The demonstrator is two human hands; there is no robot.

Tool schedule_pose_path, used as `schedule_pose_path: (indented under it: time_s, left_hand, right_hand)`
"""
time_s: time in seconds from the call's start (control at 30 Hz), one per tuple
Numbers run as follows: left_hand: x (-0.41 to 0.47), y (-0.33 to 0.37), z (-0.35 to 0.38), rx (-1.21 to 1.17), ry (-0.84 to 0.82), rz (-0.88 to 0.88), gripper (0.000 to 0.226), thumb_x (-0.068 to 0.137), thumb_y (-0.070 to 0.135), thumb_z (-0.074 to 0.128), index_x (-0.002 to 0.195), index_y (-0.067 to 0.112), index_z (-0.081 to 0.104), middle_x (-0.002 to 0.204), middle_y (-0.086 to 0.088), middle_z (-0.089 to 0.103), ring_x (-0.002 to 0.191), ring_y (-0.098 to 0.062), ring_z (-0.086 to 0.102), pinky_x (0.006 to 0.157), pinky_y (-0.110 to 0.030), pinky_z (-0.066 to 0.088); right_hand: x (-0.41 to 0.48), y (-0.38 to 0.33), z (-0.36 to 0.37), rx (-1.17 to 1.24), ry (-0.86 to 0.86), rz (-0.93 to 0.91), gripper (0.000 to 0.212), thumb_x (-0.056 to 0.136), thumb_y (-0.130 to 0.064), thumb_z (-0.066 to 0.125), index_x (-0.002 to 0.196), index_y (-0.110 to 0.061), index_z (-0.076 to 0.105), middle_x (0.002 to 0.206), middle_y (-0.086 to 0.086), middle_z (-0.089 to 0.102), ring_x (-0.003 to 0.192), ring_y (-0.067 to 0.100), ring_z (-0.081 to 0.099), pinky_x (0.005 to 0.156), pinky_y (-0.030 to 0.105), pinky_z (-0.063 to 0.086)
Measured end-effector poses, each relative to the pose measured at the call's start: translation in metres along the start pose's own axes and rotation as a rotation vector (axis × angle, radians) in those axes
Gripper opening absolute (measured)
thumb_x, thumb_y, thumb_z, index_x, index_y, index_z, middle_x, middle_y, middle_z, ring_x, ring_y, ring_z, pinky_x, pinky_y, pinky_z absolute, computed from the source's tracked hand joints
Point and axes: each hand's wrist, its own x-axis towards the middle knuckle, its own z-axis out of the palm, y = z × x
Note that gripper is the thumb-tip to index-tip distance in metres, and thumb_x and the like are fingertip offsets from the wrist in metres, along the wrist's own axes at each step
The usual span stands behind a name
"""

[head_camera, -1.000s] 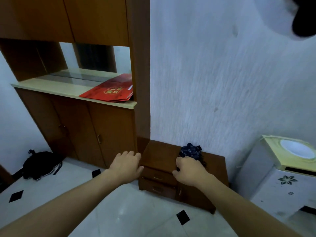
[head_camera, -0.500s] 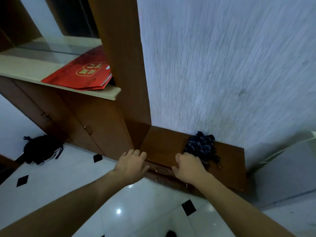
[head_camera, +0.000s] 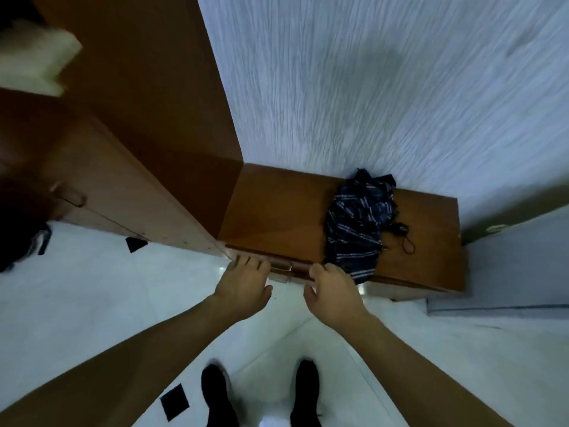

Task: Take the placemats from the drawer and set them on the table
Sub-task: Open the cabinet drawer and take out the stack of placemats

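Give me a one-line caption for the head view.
Both bare hands, left hand and right hand, reach for the low wooden cabinet's top drawer; a dark striped cloth lies on top.

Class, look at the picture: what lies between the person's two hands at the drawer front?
In the head view, the drawer's metal handle lies between the left hand and right hand.

low cabinet top, floor and wall beside a tall cupboard.
a dark striped cloth (head_camera: 358,224) lies on the low wooden cabinet (head_camera: 277,208), against the white textured wall (head_camera: 385,87); black shoes (head_camera: 304,392) stand on the pale tiled floor (head_camera: 92,288).
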Motion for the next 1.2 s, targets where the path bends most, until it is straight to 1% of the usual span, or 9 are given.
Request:
schedule_pose_path:
  time_s: [0.23, 0.4, 0.47, 0.63, 0.8, 0.93, 1.0, 1.07, 1.2]
  left_hand:
    - [0.075, -0.032, 0.133, -0.022, -0.085, 0.030, 0.048, 0.093, 0.039, 0.049, 0.133, 0.014, 0.041, 0.133, -0.009, 0.052, 0.122, -0.027, 0.046, 0.101, -0.041, 0.041]
    - [0.129, -0.054, 0.208, -0.006, -0.085, 0.059, 0.049, 0.089, 0.036, 0.057, 0.131, 0.015, 0.041, 0.133, -0.008, 0.050, 0.121, -0.027, 0.046, 0.099, -0.040, 0.044]
    - [0.149, -0.059, 0.229, 0.017, -0.071, 0.067, 0.048, 0.087, 0.034, 0.058, 0.128, 0.016, 0.041, 0.130, -0.009, 0.049, 0.119, -0.027, 0.046, 0.096, -0.039, 0.044]
    - [0.182, -0.063, 0.266, 0.078, -0.090, 0.102, 0.050, 0.084, 0.030, 0.058, 0.128, 0.014, 0.039, 0.130, -0.011, 0.047, 0.118, -0.031, 0.043, 0.093, -0.041, 0.044]
    - [0.190, -0.070, 0.287, 0.207, -0.096, 0.157, 0.053, 0.088, 0.031, 0.054, 0.135, 0.011, 0.038, 0.135, -0.012, 0.045, 0.124, -0.032, 0.038, 0.100, -0.047, 0.035]
    - [0.191, -0.072, 0.299, 0.208, -0.052, 0.190, 0.058, 0.088, 0.031, 0.055, 0.139, 0.013, 0.034, 0.140, -0.011, 0.045, 0.129, -0.032, 0.037, 0.109, -0.047, 0.028]
    - [0.191, -0.073, 0.302, 0.191, -0.045, 0.194, 0.065, 0.088, 0.031, 0.056, 0.144, 0.014, 0.027, 0.146, -0.011, 0.040, 0.134, -0.032, 0.034, 0.112, -0.048, 0.025]
    - [0.189, -0.073, 0.303, 0.170, -0.037, 0.192, 0.068, 0.087, 0.030, 0.056, 0.146, 0.014, 0.026, 0.148, -0.011, 0.040, 0.136, -0.033, 0.033, 0.114, -0.049, 0.024]
    - [0.175, -0.070, 0.311, 0.119, -0.049, 0.179, 0.067, 0.081, 0.030, 0.060, 0.140, 0.010, 0.035, 0.140, -0.012, 0.047, 0.132, -0.032, 0.038, 0.107, -0.047, 0.032]
  right_hand:
    - [0.053, 0.039, 0.131, 0.008, -0.075, 0.063, 0.027, 0.093, -0.028, 0.051, 0.112, -0.010, 0.059, 0.110, 0.011, 0.064, 0.098, 0.026, 0.059, 0.082, 0.037, 0.051]
    - [0.114, 0.051, 0.205, -0.016, -0.107, 0.021, 0.036, 0.096, -0.026, 0.050, 0.129, -0.013, 0.052, 0.125, 0.009, 0.055, 0.111, 0.026, 0.054, 0.093, 0.036, 0.048]
    - [0.140, 0.054, 0.230, -0.031, -0.123, 0.004, 0.038, 0.095, -0.024, 0.051, 0.131, -0.013, 0.050, 0.129, 0.009, 0.052, 0.114, 0.028, 0.052, 0.096, 0.037, 0.046]
    - [0.186, 0.065, 0.273, -0.047, -0.164, 0.054, 0.039, 0.092, -0.017, 0.054, 0.131, -0.016, 0.048, 0.131, 0.007, 0.052, 0.113, 0.028, 0.055, 0.093, 0.039, 0.049]
    - [0.195, 0.077, 0.301, -0.120, -0.188, 0.098, 0.046, 0.092, -0.021, 0.054, 0.137, -0.017, 0.045, 0.139, 0.006, 0.050, 0.123, 0.028, 0.050, 0.103, 0.038, 0.043]
    - [0.193, 0.079, 0.312, -0.178, -0.120, 0.087, 0.058, 0.089, -0.023, 0.058, 0.143, -0.016, 0.040, 0.145, 0.008, 0.046, 0.129, 0.029, 0.046, 0.106, 0.041, 0.038]
    - [0.192, 0.077, 0.317, -0.203, -0.098, 0.078, 0.061, 0.084, -0.024, 0.063, 0.141, -0.013, 0.045, 0.140, 0.011, 0.050, 0.124, 0.032, 0.051, 0.102, 0.043, 0.040]
    - [0.190, 0.078, 0.322, -0.246, -0.072, 0.074, 0.057, 0.076, -0.023, 0.070, 0.130, -0.010, 0.057, 0.129, 0.012, 0.058, 0.114, 0.033, 0.057, 0.097, 0.044, 0.044]
    - [0.179, 0.075, 0.331, -0.275, -0.048, 0.067, 0.054, 0.056, -0.017, 0.080, 0.106, 0.000, 0.070, 0.101, 0.015, 0.068, 0.093, 0.034, 0.065, 0.079, 0.042, 0.054]
